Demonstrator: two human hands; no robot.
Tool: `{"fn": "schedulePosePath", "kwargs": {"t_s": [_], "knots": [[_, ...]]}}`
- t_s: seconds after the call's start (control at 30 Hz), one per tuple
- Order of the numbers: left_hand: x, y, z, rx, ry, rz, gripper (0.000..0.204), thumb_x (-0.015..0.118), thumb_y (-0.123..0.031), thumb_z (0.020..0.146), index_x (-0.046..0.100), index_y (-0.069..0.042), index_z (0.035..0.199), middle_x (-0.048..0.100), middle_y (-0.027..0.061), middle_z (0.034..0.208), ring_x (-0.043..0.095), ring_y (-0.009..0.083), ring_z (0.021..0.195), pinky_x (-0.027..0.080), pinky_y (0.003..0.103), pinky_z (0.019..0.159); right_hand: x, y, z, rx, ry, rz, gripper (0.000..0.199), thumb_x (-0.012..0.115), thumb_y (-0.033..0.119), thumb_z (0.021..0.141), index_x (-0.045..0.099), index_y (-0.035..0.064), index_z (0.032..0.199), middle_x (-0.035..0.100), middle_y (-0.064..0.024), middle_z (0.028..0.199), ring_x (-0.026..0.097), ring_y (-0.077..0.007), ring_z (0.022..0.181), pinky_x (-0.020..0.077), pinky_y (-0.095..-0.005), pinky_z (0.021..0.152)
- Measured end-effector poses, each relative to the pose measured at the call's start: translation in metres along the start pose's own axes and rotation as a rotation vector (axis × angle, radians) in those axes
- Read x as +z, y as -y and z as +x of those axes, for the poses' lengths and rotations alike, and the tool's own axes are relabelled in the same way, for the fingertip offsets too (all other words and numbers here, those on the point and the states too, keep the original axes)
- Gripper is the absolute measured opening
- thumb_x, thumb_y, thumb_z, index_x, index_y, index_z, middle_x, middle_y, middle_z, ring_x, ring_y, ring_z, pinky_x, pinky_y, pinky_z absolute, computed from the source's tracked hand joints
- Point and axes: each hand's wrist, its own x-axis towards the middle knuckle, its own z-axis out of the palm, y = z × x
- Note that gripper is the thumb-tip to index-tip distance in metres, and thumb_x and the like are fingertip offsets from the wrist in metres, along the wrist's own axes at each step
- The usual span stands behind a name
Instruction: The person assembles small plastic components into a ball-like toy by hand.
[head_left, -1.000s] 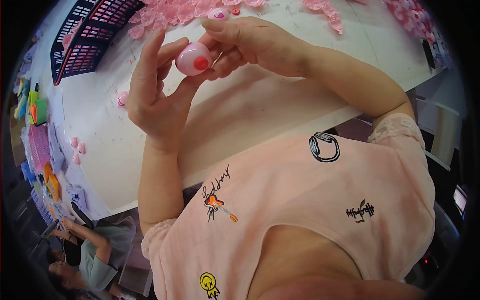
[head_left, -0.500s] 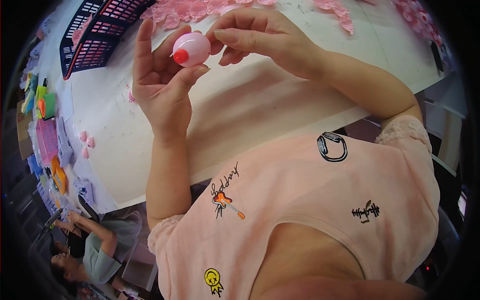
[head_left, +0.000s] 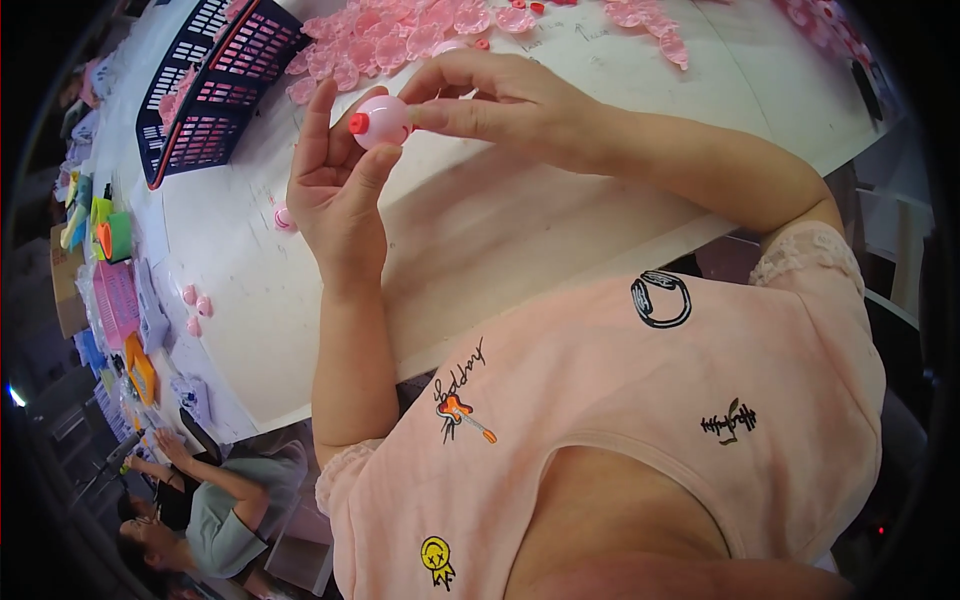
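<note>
A glossy pale pink ball (head_left: 388, 125) with a short red knob on its left side is held up over the white table. My left hand (head_left: 340, 210) is closed on it, the thumb below and the fingers behind, with the index finger raised. From the right, my right hand (head_left: 520, 105) presses its thumb and fingertips against the ball's other side. A small dark red mark shows low on the ball, near the right thumb. What the right fingers do behind the ball is hidden.
A dark blue basket (head_left: 215, 90) of pink pieces stands at the far left. Behind my hands lies a heap of translucent pink pieces (head_left: 375, 45). Another pink ball (head_left: 285, 217) rests left of my left wrist. Two other people sit beyond the table's left end.
The ball has turned so its red knob points left. My right thumb has come onto the ball's right side. The whole view has shifted slightly, showing more of the heap.
</note>
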Motion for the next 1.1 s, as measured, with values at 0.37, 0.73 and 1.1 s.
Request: {"fn": "schedulePosePath", "kwargs": {"t_s": [0.37,0.73,1.1], "knots": [[-0.001,0.008,0.002,0.399,0.074,0.707,0.074,0.081,-0.014,0.058,0.047,-0.005,0.123,0.063,0.0045,0.091,0.058,0.0148,0.089,0.044,0.03,0.085,0.001,-0.014,0.008,0.367,0.143,0.539,0.041,0.051,0.041,0.086,0.059,0.0073,0.107,0.061,-0.004,0.098,0.057,-0.0122,0.089,0.0435,-0.0263,0.076],[-0.008,0.018,-0.008,0.276,0.031,0.678,0.078,0.08,-0.011,0.057,0.043,0.0,0.125,0.063,0.0078,0.093,0.058,0.0175,0.089,0.04,0.03,0.088,0.007,-0.031,0.012,0.327,0.208,0.629,0.035,0.054,0.039,0.086,0.061,0.0068,0.095,0.055,0.0013,0.081,0.05,-0.0068,0.072,0.043,-0.0227,0.07],[-0.003,0.009,-0.001,0.225,0.142,0.454,0.067,0.06,-0.014,0.082,0.023,-0.001,0.136,0.041,0.0186,0.129,0.039,0.0272,0.121,0.028,0.037,0.103,-0.093,0.04,0.062,-0.233,-0.33,0.037,0.047,0.057,0.052,0.079,0.065,0.0075,0.089,0.062,-0.0011,0.079,0.054,-0.0058,0.069,0.0427,-0.0209,0.064]]}}
